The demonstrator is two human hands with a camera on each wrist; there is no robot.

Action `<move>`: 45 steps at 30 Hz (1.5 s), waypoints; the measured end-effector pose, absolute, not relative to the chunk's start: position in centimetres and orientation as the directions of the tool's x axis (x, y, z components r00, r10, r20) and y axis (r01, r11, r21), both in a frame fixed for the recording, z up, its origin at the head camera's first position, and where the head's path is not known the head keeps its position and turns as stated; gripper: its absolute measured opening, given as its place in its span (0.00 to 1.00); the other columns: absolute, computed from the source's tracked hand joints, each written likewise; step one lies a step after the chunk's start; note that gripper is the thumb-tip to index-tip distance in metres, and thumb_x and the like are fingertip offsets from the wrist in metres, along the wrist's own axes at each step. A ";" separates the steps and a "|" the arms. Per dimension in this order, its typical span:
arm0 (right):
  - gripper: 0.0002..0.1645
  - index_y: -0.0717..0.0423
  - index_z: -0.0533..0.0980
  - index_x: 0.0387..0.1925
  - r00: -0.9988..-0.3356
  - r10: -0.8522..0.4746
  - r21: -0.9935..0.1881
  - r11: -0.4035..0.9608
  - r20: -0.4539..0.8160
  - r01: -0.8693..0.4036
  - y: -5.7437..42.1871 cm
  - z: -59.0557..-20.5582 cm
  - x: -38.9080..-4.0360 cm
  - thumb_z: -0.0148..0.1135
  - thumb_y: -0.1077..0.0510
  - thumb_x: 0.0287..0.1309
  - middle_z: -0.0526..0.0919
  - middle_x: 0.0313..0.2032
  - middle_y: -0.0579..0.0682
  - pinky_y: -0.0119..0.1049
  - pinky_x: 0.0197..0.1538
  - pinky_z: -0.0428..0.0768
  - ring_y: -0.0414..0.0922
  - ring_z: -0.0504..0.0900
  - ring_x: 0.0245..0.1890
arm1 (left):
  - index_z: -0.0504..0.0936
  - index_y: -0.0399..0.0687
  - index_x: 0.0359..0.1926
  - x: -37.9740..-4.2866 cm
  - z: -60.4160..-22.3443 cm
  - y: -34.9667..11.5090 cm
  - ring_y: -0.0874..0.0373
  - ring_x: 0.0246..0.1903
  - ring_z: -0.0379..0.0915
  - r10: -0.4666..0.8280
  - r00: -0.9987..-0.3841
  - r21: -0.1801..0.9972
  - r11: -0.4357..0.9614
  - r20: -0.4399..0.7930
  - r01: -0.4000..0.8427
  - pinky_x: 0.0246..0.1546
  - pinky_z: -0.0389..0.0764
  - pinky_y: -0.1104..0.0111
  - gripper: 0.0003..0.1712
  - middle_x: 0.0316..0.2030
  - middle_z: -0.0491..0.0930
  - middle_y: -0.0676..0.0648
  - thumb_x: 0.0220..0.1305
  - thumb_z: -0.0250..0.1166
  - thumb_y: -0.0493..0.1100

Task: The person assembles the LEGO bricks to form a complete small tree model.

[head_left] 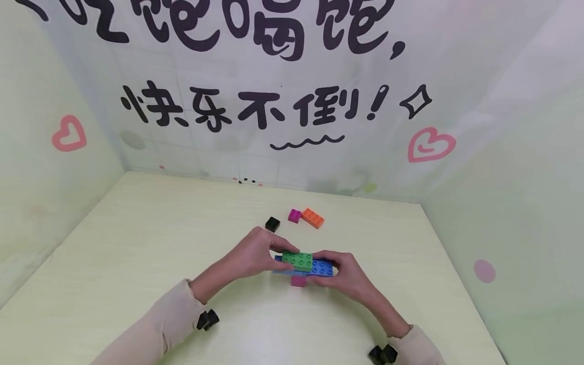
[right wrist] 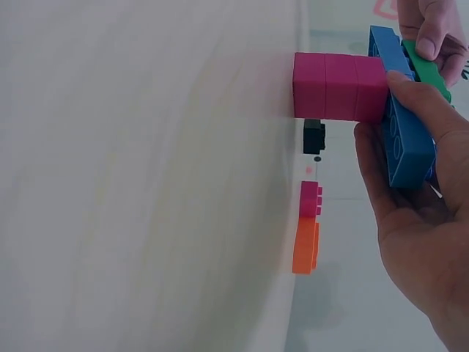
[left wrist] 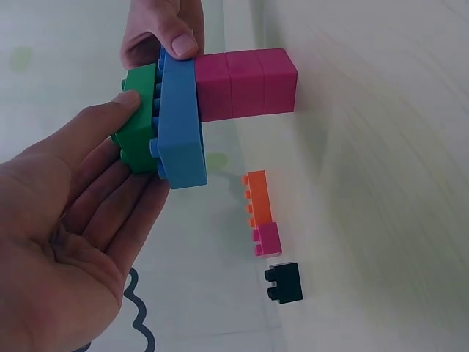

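So, left hand (head_left: 255,253) is pinching the green brick (head_left: 297,261) over the left part of the blue brick (head_left: 322,268), while right hand (head_left: 350,279) grips that blue one's right end, atop a pink stack (left wrist: 247,84). Far side: black brick (head_left: 272,224), magenta brick (head_left: 294,216), orange brick (head_left: 313,218), left to right.

Before you, at the counter (head_left: 274,334): column of three bricks (head_left: 298,282), upright; long brick (head_left: 322,267) across its top, running left to right; upper brick (head_left: 297,261) over the long brick's left and middle part. Your left fingers (head_left: 283,243) are at the upper brick, your right fingers (head_left: 323,281) at the long brick's right part. Behind these, left to right: left loose brick (head_left: 272,224), middle loose brick (head_left: 294,216) and, just beside it, right loose brick (head_left: 313,218). Back wall (head_left: 201,154) behind all.
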State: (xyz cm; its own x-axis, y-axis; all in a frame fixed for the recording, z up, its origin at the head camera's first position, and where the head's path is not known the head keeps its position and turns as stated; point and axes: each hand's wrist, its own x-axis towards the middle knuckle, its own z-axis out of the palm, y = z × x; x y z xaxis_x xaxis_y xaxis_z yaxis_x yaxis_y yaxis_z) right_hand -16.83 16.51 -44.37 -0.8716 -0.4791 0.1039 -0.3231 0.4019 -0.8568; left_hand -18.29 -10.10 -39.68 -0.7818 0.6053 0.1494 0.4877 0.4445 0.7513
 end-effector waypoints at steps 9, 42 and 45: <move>0.25 0.56 0.80 0.51 -0.872 -0.479 -0.833 0.436 0.105 -0.340 15.8 -42.3 -16.2 0.76 0.62 0.49 0.84 0.47 0.47 0.34 0.44 0.80 0.46 0.79 0.42 | 0.88 0.52 0.47 -18.1 -39.0 -9.8 0.70 0.40 0.78 0.633 -0.755 0.669 0.487 0.173 0.562 0.37 0.80 0.72 0.19 0.42 0.85 0.58 0.52 0.77 0.45; 0.18 0.63 0.80 0.49 -0.831 -0.475 -0.886 0.197 0.288 -0.419 15.8 -41.8 -15.9 0.70 0.68 0.55 0.84 0.46 0.53 0.57 0.54 0.76 0.53 0.81 0.46 | 0.88 0.63 0.45 -18.6 -43.2 -10.6 0.66 0.39 0.82 0.521 -0.841 0.903 0.276 0.147 0.329 0.43 0.82 0.62 0.20 0.39 0.85 0.63 0.49 0.77 0.57; 0.17 0.63 0.80 0.48 -0.827 -0.478 -0.883 0.195 0.295 -0.427 15.9 -41.9 -16.0 0.70 0.68 0.55 0.84 0.45 0.53 0.56 0.53 0.77 0.53 0.81 0.45 | 0.88 0.63 0.45 -18.6 -43.1 -10.5 0.66 0.38 0.82 0.519 -0.842 0.895 0.293 0.148 0.337 0.42 0.82 0.65 0.20 0.39 0.85 0.62 0.49 0.77 0.57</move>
